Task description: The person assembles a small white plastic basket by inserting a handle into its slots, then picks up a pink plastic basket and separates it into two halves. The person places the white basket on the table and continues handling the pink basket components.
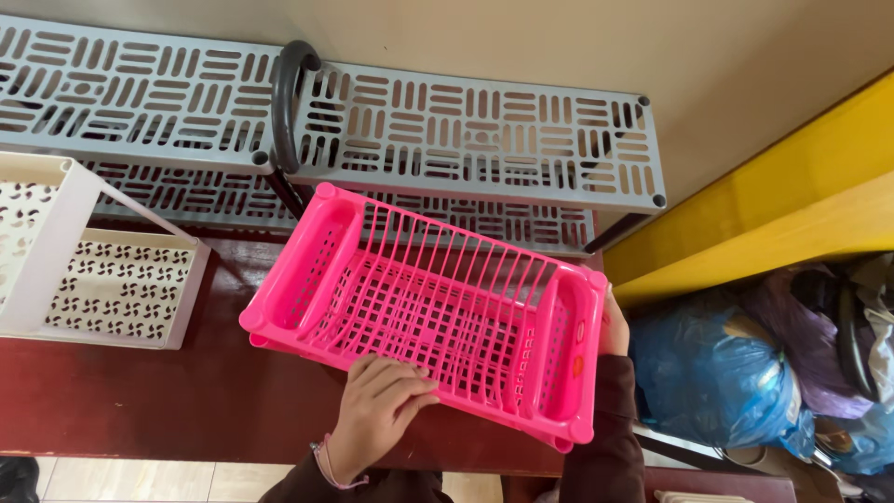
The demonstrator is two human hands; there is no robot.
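White rack [56, 251]: stands at far left on the dark red surface [168, 401].
Left hand [377, 414]: fingers flat over the pink basket's near rim, gripping it.
Pink basket [428, 321]: tilted, held before the grey shelf [475, 135].
Right hand [615, 326]: mostly hidden behind the basket's right end; grip unclear.
Risk: the basket could slip or knock the shelf, given its tilt.
Blue bag [708, 373]: lies at right.

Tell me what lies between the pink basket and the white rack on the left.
In the head view, only bare dark red tabletop separates the pink basket from the white rack.
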